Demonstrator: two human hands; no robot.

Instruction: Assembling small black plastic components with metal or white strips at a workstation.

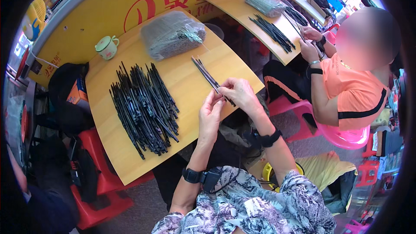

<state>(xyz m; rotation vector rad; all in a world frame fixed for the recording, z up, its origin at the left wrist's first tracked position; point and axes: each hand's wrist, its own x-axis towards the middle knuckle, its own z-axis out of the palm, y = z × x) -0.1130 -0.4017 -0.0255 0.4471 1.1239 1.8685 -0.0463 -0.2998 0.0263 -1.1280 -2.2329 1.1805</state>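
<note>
Both hands pinch a few black sticks (207, 74) above the wooden surface (186, 104): the right hand (239, 94) grasps their near end, the left hand (210, 115) just below it. A black stick pile (145, 106) lies left of the grip.

We're seeing a green-and-white mug (106, 46) sitting at the far left corner of the wooden table (108, 147). A clear plastic bag (172, 33) is lying just right of it. Over on the right, a person in an orange shirt (355, 91) is sitting on a pink stool (346, 136), working at a second table (234, 4).
</note>
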